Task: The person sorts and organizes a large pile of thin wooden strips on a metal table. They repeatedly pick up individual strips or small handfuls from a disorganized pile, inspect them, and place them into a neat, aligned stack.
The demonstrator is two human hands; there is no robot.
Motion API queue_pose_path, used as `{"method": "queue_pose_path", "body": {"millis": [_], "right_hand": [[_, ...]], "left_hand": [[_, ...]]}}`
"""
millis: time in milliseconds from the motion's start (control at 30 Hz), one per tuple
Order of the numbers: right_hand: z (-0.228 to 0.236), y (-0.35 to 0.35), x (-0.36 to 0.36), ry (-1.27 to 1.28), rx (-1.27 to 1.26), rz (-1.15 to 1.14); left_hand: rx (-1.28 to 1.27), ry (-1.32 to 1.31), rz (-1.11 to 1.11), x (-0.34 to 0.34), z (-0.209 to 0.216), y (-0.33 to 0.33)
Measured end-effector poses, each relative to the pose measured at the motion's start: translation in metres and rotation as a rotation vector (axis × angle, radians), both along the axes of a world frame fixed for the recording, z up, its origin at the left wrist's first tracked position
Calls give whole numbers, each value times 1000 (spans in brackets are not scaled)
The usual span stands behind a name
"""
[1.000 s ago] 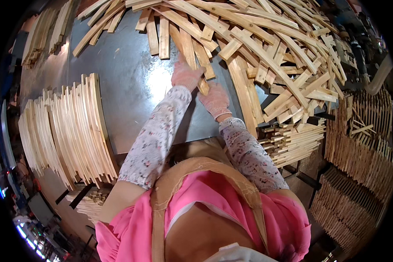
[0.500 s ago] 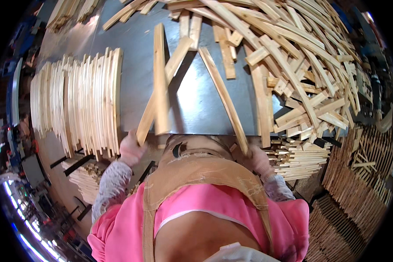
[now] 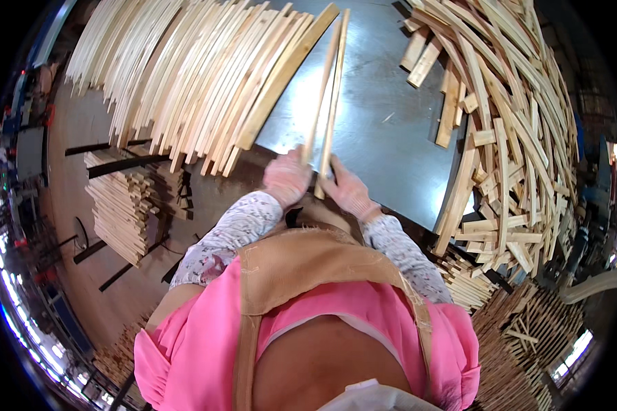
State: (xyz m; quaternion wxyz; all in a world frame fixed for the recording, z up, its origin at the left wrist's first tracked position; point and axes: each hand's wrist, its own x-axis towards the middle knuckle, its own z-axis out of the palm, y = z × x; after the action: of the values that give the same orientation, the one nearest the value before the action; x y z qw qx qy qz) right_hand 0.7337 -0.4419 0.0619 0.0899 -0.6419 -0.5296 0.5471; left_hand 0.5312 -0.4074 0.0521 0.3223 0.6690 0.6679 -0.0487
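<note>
Two long wooden strips stand out from my hands over the metal table, nearly side by side and meeting close at their far ends. My left hand (image 3: 286, 179) is closed around the near end of the left wooden strip (image 3: 320, 96), which is slightly blurred. The near end of the right wooden strip (image 3: 334, 96) is gripped in my right hand (image 3: 353, 192). Just left of them lies a row of wooden strips (image 3: 206, 75), laid edge to edge, with a wider one (image 3: 288, 79) slanting along its right side.
A bare part of the grey metal table (image 3: 391, 137) shows between the row and a jumbled heap of wooden strips (image 3: 521, 137) on the right. Dark metal bars (image 3: 127, 164) jut out below the row. Stacked wood (image 3: 120, 212) stands lower left, more stacks lower right.
My view has turned left, toward the row. Both hands have come together, bringing the strips from wide apart to nearly parallel. The loose crossed strips no longer lie in the middle.
</note>
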Motion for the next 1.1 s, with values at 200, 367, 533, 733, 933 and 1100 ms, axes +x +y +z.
{"method": "queue_pose_path", "body": {"millis": [200,367,533,733,933,1100], "right_hand": [[5,76,-66,-471,-61,-135],[-17,76,-51,-387,81,-288],[-18,58,-61,-328,192,-323],[-14,91,-166,-303,187,-79],[-31,100,-142,-34,135,13],[-9,156,-119,-173,139,-233]], "left_hand": [[95,115,-452,-30,53,46],[221,274,-397,-93,27,95],[409,116,-306,-106,-8,102],[409,-89,-266,-131,-13,63],[299,26,-153,-131,24,59],[207,276,-294,-84,-1,38]]}}
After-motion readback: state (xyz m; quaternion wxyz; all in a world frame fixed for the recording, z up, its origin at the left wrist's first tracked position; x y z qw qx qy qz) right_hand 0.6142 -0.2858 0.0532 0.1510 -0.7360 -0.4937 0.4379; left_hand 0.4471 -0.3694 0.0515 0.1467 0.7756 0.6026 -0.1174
